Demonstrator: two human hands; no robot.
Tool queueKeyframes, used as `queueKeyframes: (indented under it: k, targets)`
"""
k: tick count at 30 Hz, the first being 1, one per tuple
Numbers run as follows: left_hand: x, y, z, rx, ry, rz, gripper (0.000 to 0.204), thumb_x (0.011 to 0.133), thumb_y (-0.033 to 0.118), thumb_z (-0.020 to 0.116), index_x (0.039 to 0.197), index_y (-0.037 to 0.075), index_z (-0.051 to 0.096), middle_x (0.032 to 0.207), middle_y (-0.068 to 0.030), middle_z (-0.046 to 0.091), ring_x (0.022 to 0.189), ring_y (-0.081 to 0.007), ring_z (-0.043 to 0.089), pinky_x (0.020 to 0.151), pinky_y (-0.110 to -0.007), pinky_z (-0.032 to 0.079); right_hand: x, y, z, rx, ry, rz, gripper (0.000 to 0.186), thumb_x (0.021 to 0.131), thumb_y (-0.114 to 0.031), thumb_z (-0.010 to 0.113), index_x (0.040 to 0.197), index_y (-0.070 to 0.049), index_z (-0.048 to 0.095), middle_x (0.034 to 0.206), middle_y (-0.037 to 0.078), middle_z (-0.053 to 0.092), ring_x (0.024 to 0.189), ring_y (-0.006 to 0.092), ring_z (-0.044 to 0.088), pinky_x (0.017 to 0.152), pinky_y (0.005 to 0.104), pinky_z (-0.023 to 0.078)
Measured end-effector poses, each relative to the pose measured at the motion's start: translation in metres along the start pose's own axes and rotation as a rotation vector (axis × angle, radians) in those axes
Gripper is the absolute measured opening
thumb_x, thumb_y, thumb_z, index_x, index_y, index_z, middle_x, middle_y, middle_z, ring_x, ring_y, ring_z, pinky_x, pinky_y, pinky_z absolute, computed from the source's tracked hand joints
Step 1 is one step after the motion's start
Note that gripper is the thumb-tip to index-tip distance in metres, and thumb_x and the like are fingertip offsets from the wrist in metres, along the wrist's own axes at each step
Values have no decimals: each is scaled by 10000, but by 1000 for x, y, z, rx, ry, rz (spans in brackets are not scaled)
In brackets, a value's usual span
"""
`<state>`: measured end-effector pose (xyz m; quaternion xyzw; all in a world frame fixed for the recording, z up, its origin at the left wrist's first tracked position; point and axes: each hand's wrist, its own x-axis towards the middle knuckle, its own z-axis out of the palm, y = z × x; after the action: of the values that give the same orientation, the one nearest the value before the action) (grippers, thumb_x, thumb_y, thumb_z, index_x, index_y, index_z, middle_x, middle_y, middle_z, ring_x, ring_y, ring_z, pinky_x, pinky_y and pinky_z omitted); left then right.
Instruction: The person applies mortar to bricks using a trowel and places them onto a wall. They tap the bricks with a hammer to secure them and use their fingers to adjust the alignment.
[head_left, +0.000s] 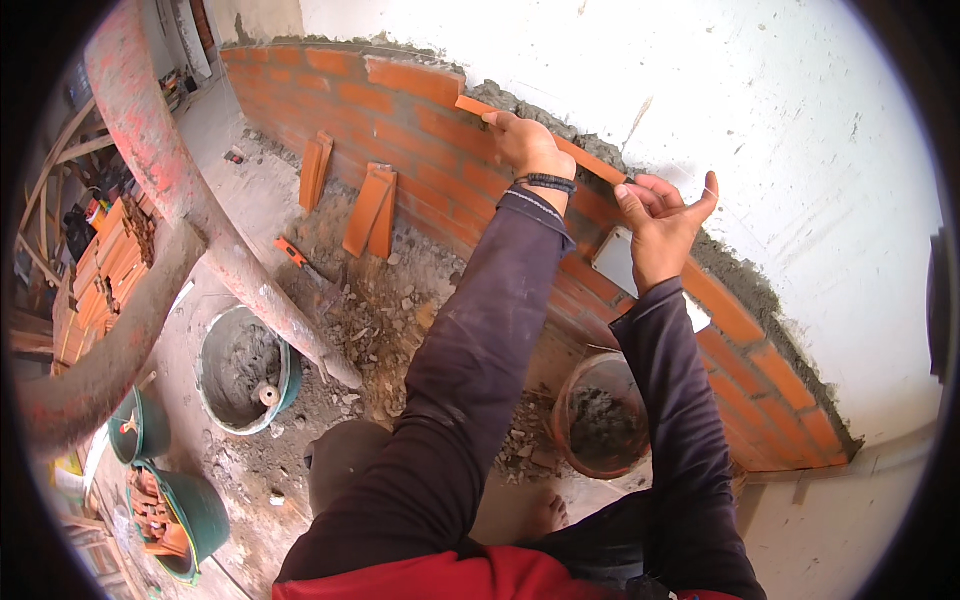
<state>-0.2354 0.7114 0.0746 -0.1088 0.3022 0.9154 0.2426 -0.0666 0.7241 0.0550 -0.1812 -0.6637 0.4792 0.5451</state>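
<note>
A long, thin orange brick tile (595,163) lies along the top of the tiled wall facing (440,170), against a band of wet grey mortar. Near the tile's left end, my left hand (530,145) holds it, the fingers partly hidden behind the hand. At its right end, my right hand (665,225) pinches the tile between thumb and fingers, with one finger raised. A thin string appears to run close by that raised finger. Below my right hand, a white rectangular cover (613,258) sits in the facing.
Loose tiles (370,210) lean near the wall's foot. A mortar bucket (240,370), a second mortar pail (600,415) and an orange-handled tool (292,252) stand or lie on the rubble-strewn floor. Paint-spotted poles (250,280) cross the left side. A green bucket (205,510) holds broken tiles.
</note>
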Motion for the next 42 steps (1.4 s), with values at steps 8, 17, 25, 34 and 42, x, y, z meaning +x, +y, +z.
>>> queueKeyframes:
  k: [8,17,25,34,42]
  targets:
    - [-17,6,10,54,-7,15,617,1032,474,177,1526,105,152,1563,-190,166,1406,-338,304,1161,-447,304,11,2,10,-109,97,-8,1008,786,44,728,1449,-6,-29,958,147,638,842,174,653,810,274,526]
    - [-17,22,14,142,72,-24,637,1021,484,255,1519,95,179,1500,-209,263,1333,-347,403,1074,-445,420,12,7,22,-57,122,-2,994,776,72,715,1448,-20,-11,972,145,627,835,165,649,823,278,520]
    - [-3,18,15,230,65,-23,621,1030,377,346,1511,37,149,1510,-195,307,1326,-314,433,1084,-444,410,19,11,26,-104,180,-9,988,772,73,716,1451,-6,3,959,137,629,853,170,652,805,283,528]
    - [-2,4,10,408,30,61,706,973,257,541,1507,26,142,1480,-236,319,1294,-328,459,1066,-443,433,30,25,25,-28,200,-32,988,779,88,695,1457,-7,-17,977,138,615,855,174,663,795,277,538]
    - [-11,11,8,645,47,60,772,943,334,580,1508,28,153,1327,-268,292,1227,-417,467,990,-424,519,33,29,29,12,217,-60,936,786,81,680,1440,10,15,996,153,615,872,177,659,781,278,543]
